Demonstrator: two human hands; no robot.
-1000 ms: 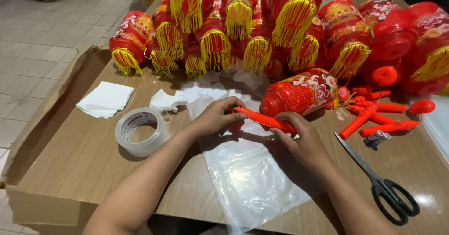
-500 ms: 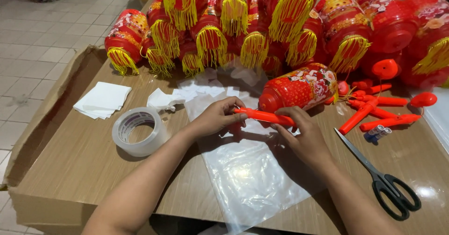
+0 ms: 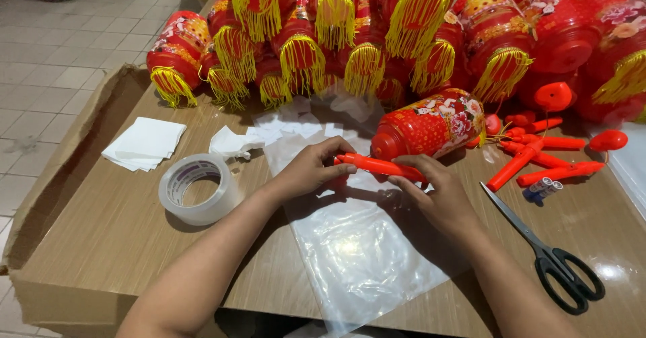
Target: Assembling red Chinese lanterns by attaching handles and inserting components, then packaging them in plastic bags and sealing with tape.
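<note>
Both hands pinched one orange stick (image 3: 380, 166) over the clear plastic bag (image 3: 356, 244): left hand (image 3: 311, 171) gripped its left end, right hand (image 3: 437, 193) its right, near the red lantern (image 3: 431, 126); judged best kept level, grip near ends

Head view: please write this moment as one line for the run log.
left hand: holds orange stick | right hand: holds same stick | under: clear plastic bag | near: red lantern, tape roll, scissors
</note>
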